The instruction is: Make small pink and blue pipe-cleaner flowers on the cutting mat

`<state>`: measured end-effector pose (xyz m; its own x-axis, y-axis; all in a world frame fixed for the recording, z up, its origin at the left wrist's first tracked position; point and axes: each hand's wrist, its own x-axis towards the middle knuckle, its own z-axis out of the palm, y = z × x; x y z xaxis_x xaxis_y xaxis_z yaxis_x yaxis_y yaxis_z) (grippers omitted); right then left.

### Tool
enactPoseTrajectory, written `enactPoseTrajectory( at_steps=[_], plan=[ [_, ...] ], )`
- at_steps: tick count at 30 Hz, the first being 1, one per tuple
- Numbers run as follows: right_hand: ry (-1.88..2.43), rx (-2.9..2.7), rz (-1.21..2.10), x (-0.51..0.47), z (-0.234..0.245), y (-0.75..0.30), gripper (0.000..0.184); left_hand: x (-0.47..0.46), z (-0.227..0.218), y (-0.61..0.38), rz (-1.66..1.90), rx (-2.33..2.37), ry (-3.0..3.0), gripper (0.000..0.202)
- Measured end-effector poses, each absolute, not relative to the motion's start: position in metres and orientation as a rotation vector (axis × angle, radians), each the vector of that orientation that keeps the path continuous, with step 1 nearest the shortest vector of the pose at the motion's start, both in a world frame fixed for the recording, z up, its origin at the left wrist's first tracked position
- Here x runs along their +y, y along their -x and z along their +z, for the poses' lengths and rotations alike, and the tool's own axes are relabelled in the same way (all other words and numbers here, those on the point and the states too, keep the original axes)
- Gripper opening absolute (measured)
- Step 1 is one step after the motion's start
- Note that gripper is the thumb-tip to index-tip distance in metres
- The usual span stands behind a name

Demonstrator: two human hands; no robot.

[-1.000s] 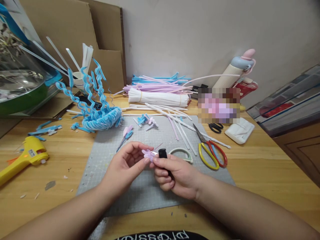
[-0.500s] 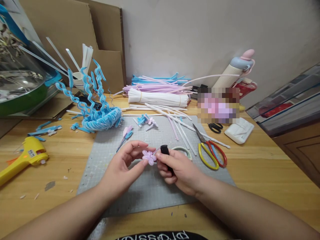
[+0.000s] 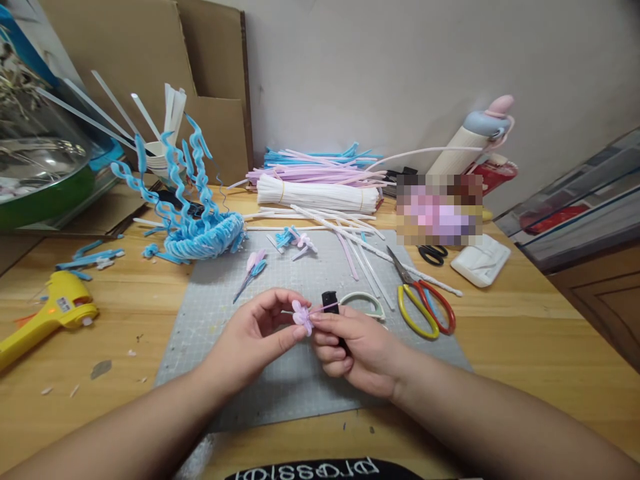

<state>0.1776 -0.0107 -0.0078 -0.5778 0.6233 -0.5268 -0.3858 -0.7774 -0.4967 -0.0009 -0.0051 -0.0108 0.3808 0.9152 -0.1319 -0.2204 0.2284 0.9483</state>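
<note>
A small lilac flower (image 3: 301,317) of fuzzy pipe cleaner, with a thin stem pointing right, is between my hands above the grey cutting mat (image 3: 280,393). The thumb and fingertips of my left hand (image 3: 265,327) are closed about its petals. My right hand (image 3: 357,343) pinches the base of the flower between thumb and forefinger. Its other fingers wrap round a black object (image 3: 330,301), mostly hidden, whose kind I cannot make out. A pale green loop (image 3: 367,298) shows just behind that hand. A pink and blue pipe-cleaner sprig (image 3: 253,272) lies farther back.
Scissors (image 3: 423,303) with yellow and red handles lie to the right, near a white case (image 3: 481,260). A blue pipe-cleaner basket (image 3: 205,237) stands back left, a yellow glue gun (image 3: 60,307) left. Bundled white pipe cleaners (image 3: 317,195) lie by the wall.
The flower has turned from facing me to more edge-on, and its stem now points right across the black object. Both hands stay in nearly the same place.
</note>
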Motion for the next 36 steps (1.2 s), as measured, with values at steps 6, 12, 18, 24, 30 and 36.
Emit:
enactPoseTrajectory(
  at_steps=[6,12,18,24,30,36],
  plan=[
    [1.003,-0.543,2.251,-0.012,-0.006,-0.176,0.032,-0.002,-0.007,0.002,0.924,0.908,-0.935,0.025],
    [1.135,-0.895,1.792,-0.011,-0.008,-0.184,0.041,0.001,-0.006,0.005,0.93,0.938,-0.731,0.029],
    [1.243,-1.403,1.238,-0.007,-0.017,-0.192,0.03,0.0,-0.005,0.003,0.879,0.915,-0.709,0.028],
    [1.356,-1.483,1.03,-0.005,-0.014,-0.189,0.022,0.0,-0.005,0.003,0.852,0.924,-0.727,0.028],
    [1.345,-1.49,0.937,-0.006,-0.01,-0.187,0.02,0.002,-0.008,0.003,0.88,0.931,-0.743,0.031],
    [1.323,-1.537,0.912,-0.008,-0.012,-0.189,0.018,0.001,-0.009,0.003,0.868,0.945,-0.742,0.031]
  ],
)
